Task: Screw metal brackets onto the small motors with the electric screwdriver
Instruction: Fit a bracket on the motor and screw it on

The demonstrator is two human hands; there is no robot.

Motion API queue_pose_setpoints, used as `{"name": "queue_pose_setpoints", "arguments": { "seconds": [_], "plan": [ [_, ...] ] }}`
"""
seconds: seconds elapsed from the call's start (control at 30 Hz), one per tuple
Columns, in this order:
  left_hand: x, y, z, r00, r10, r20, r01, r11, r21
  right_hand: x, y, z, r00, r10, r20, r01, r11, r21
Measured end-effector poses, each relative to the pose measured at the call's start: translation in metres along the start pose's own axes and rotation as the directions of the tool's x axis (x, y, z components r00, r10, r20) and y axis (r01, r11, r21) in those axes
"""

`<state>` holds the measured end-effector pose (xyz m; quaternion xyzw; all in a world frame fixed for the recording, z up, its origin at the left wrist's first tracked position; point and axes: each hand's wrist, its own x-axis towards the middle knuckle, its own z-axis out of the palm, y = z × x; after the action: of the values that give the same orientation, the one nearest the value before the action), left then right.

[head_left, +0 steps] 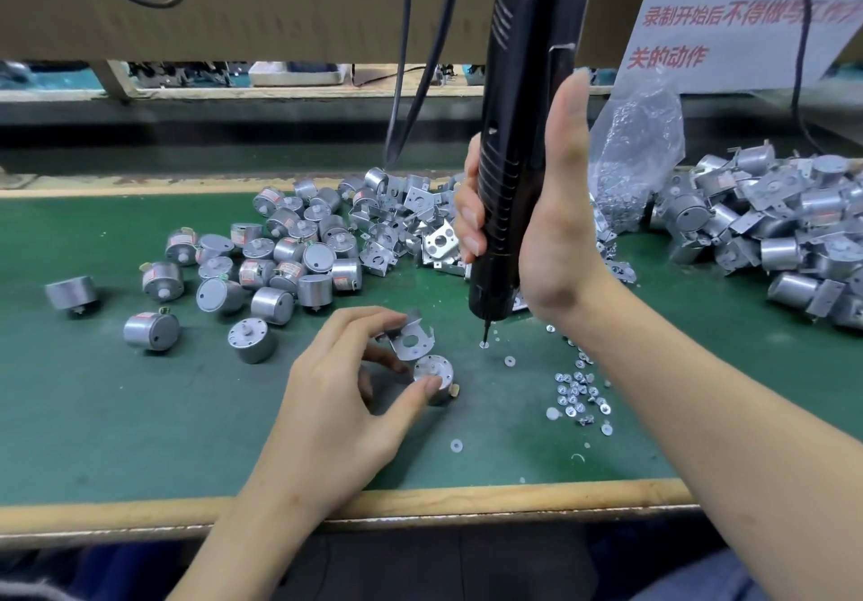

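Silver cylindrical motors (pixel 280 245) are lying loose on the green mat (pixel 140 413). The left hand (pixel 336 404) is pinching a motor (pixel 436 374) and a bent metal bracket (pixel 411 339). The right hand (pixel 551 245) is gripping the upright black ribbed electric screwdriver (pixel 527 110), its bit touching a screw (pixel 484 345). A white sheet (pixel 747 49) is showing red Chinese writing.

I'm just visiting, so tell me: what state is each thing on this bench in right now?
Electric screwdriver: upright, gripped by the right hand, bit tip at a loose screw.
Motor: shaft face up, pinched by the left hand.
Bracket: tilted above it, not screwed on, held by the same hand.
Plastic bag: slumped, holding small metal parts.
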<state>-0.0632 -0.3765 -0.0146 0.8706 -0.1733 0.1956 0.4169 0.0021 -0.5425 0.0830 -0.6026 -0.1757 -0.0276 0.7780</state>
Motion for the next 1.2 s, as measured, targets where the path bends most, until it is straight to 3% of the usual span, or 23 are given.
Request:
{"name": "queue_pose_setpoints", "arguments": {
  "seconds": [0.2,0.47,0.87,1.2],
  "plan": [
    [-0.002,-0.002,-0.003,0.993,0.050,0.105,-0.053,0.998,0.032,0.001,-0.012,0.002,1.000,-0.016,0.006,0.015,0.999,0.032],
    [-0.004,-0.002,-0.005,0.987,0.010,0.159,-0.014,1.000,0.026,-0.007,-0.016,0.015,0.998,-0.045,0.054,0.039,0.994,0.099],
    [-0.001,-0.002,-0.005,0.983,0.052,0.173,-0.058,0.998,0.032,-0.019,-0.004,0.029,0.987,0.003,0.162,-0.038,0.976,0.214],
    [-0.001,-0.001,-0.005,0.983,0.057,0.176,-0.064,0.997,0.034,-0.022,0.000,0.032,0.991,0.014,0.131,-0.044,0.972,0.229]
  ]
}}
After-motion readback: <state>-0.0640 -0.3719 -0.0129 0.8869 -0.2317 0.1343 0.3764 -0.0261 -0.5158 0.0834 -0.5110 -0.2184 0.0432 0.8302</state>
